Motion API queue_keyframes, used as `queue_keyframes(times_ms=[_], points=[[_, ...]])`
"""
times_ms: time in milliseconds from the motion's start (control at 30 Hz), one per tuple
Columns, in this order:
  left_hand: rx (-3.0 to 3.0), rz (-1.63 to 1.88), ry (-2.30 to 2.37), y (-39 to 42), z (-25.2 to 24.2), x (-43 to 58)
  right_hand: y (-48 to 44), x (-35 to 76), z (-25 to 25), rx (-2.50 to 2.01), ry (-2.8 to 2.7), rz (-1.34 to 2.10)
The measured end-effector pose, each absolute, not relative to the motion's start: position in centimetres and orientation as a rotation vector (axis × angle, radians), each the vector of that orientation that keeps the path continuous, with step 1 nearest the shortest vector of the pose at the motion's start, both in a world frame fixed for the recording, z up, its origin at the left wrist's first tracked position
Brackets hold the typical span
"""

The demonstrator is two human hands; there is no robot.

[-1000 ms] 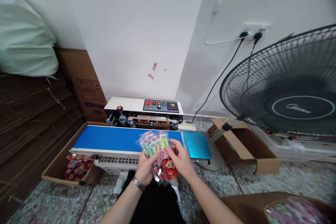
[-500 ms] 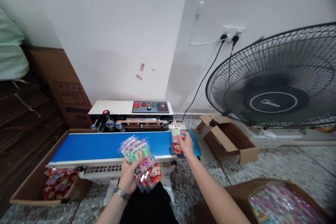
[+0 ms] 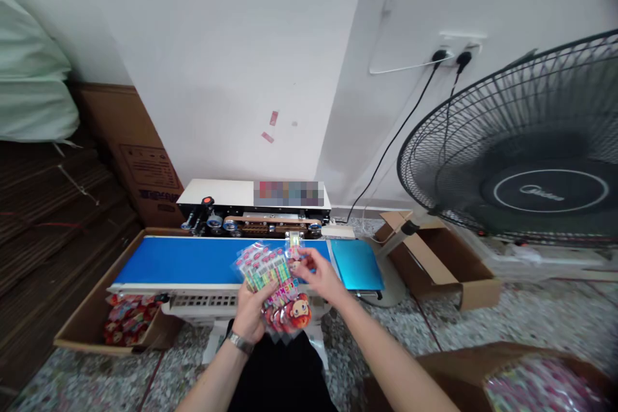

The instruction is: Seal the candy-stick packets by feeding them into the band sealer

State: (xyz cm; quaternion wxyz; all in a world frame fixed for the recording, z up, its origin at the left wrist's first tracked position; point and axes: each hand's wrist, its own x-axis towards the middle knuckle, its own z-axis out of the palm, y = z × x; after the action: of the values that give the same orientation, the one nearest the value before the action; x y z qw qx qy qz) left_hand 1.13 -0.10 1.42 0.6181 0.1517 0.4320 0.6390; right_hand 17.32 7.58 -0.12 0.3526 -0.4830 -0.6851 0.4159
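My left hand (image 3: 252, 310) is closed around a fanned stack of clear plastic packets (image 3: 290, 299) with printed cartoon faces, held over the front edge of the blue conveyor belt (image 3: 183, 262). Just right of the stack, my right hand (image 3: 319, 275) pinches a single packet (image 3: 294, 243) of the same kind. That packet's upper end is close to the rollers of the belt sealing machine (image 3: 222, 192); whether it touches them I cannot tell. Its lower part is hidden behind my fingers and the stack.
A cardboard box (image 3: 62, 342) of red packets sits below the belt's left end. Lower right, another carton (image 3: 449, 367) holds many shiny packets. A big black fan (image 3: 545, 190) and an open box (image 3: 463, 293) stand at the right. Flattened cardboard (image 3: 43, 206) is piled at left.
My right hand has moved left along the belt with its packet, coming close to the stack. The left hand still holds the fanned packets. The camera view has shifted slightly.
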Motion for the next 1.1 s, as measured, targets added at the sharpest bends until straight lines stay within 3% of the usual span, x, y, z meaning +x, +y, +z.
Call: queue_keyframes(times_ms=[233, 433, 600, 767, 967, 1100], points=[[0.359, 1.485, 1.003, 0.4, 1.4, 1.7, 5.6, 17.1, -0.4, -1.196, -1.516, 1.200], [0.316, 1.445, 1.086, -0.2, 0.6, 0.9, 10.9, 22.6, -3.0, -1.556, -1.133, 0.863], [0.302, 1.429, 1.101, -0.3, 0.8, 0.8, 14.0, 23.5, -4.3, -1.837, -1.266, 0.689], [0.312, 1.445, 1.078, 0.0, 1.0, 1.0, 13.3, 20.5, -2.4, -1.749, -1.583, 0.630], [0.379, 1.463, 1.012, 0.4, 1.4, 1.5, 7.0, 17.2, 0.6, -1.201, -1.875, 1.110], [0.383, 1.472, 0.960, 0.4, 2.0, 2.0, 4.6, 16.3, 0.9, -1.232, -1.824, 1.176]])
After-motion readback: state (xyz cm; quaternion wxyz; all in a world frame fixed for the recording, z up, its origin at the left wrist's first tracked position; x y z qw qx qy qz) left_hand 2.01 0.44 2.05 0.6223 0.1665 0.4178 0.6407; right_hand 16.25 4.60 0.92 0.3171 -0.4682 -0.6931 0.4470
